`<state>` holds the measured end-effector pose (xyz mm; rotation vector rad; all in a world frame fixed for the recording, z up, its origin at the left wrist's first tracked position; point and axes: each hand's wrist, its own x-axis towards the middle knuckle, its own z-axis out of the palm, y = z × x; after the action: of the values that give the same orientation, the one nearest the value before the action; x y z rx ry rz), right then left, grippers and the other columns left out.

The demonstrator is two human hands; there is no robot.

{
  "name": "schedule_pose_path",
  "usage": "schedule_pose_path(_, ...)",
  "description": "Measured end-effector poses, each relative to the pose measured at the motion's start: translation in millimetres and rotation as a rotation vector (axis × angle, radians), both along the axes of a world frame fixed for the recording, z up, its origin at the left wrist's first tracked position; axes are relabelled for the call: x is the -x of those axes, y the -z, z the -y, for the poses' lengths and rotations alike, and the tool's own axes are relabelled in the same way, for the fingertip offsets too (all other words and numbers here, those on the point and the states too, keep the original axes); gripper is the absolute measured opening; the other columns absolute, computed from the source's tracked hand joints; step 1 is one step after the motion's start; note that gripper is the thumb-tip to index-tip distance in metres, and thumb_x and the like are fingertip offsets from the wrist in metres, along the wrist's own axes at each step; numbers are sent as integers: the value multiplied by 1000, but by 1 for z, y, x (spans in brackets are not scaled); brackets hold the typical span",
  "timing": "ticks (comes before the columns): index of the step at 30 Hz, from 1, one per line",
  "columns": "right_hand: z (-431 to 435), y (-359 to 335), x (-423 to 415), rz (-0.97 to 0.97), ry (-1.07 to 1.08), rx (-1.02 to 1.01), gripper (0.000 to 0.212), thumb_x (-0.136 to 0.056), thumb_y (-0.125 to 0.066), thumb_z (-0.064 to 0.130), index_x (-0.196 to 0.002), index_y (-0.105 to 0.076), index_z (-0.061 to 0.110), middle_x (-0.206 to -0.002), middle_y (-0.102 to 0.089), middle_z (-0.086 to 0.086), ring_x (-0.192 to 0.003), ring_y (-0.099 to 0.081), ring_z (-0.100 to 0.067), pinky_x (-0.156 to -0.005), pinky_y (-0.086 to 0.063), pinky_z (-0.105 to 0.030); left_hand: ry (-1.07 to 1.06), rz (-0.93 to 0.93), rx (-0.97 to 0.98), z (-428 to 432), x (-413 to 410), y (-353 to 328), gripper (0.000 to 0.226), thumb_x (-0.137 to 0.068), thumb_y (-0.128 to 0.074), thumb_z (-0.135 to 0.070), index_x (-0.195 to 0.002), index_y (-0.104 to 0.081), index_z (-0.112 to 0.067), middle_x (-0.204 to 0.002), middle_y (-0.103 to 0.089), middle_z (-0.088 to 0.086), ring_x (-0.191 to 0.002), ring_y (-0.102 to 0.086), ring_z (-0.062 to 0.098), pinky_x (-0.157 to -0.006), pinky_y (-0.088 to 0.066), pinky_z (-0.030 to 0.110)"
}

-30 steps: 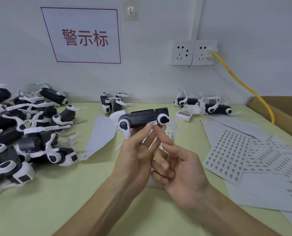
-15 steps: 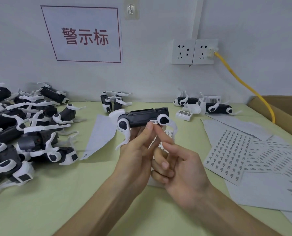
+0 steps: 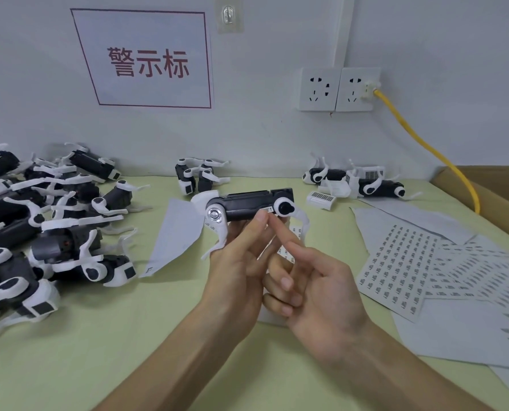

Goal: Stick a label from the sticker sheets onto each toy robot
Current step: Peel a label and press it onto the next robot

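A heap of toy robots [image 3: 39,232] crowds the left edge of the table [image 3: 99,336]. Above the table's middle, the left hand [image 3: 235,271] grips the held robot [image 3: 253,203] from beneath, fingers curled round its black body. A small label [image 3: 267,209] sits on its near side. The right hand [image 3: 315,289] touches it with a straight forefinger, the other fingers curled in. This looks like the pressing-down step. Next, set this robot aside and peel a fresh label from the sticker sheets [image 3: 395,262] by the right edge.
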<state>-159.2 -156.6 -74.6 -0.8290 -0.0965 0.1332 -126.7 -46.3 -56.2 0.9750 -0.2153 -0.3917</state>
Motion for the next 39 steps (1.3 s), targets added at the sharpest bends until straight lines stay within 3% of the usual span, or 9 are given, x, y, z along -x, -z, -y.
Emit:
schedule_pose_path(3,0,0,0,3,-2,2,44,-83,-55,28,-122,-74,32,-56,-36,1,-48,-23,-12,-49,-20,-27,13,12,-55,0,2,-1,21,-88,-69,-49,-93,-69,-29,-102,-77,10,-54,-66,28,-39,-45,27)
schedule_pose_path(5,-1,0,0,7,-2,-1,44,-82,-55,28,-121,-75,32,-56,-36,0,-48,-23,-12,-49,-20,-27,18,17,-79,0,2,-1,21,-88,-68,-52,-83,-70,-32,-99,-77,10,-45,-59,28,-39,-45,27)
schedule_pose_path(11,-1,1,1,-5,-20,-11,43,-85,-53,27,-123,-74,32,-55,-37,1,-49,-22,-12,-50,-19,-28,7,4,-91,-1,1,-2,26,-92,-65,-50,-93,-63,-24,-91,-74,6,-44,-58,29,-41,-45,28)
schedule_pose_path(15,-2,1,2,-13,-16,-17,43,-89,-50,26,-125,-73,32,-55,-36,1,-50,-22,-12,-51,-19,-28,2,-2,-94,-1,1,-2,33,-92,-64,-49,-110,-56,-22,-91,-73,8,-45,-60,28,-41,-45,28)
schedule_pose_path(20,-2,1,2,-32,-18,-33,43,-91,-48,26,-125,-73,32,-55,-37,1,-50,-20,-13,-51,-17,-29,-6,-27,-94,-1,3,-4,22,-94,-65,-45,-91,-64,-23,-106,-76,4,-45,-59,27,-39,-45,28)
schedule_pose_path(26,-3,0,3,-45,-17,-28,42,-90,-49,25,-125,-73,30,-56,-36,-1,-50,-19,-13,-51,-17,-29,-54,-32,-82,-2,2,-4,23,-92,-67,-42,-92,-58,-21,-113,-77,2,-81,-65,24,-41,-49,27)
schedule_pose_path(30,-3,0,4,-45,-14,-30,42,-89,-50,24,-122,-74,31,-55,-36,0,-49,-20,-12,-52,-16,-29,-59,-16,-84,-1,2,-3,21,-93,-68,-44,-95,-59,-25,-108,-76,2,-62,-65,17,-40,-45,29)
schedule_pose_path(33,-3,-1,4,-39,-15,-38,43,-88,-50,25,-123,-74,31,-55,-36,0,-49,-21,-12,-52,-16,-29,-57,-22,-66,0,3,-4,21,-92,-69,-45,-78,-66,-30,-100,-75,3,-51,-65,18,-40,-43,27)
schedule_pose_path(39,-3,1,3,-32,-29,-48,42,-91,-48,25,-124,-73,31,-55,-37,0,-48,-21,-12,-49,-19,-28,-99,-28,-62,0,3,-2,13,-91,-71,-44,-85,-68,-32,-110,-76,4,-66,-64,19,-37,-45,27)
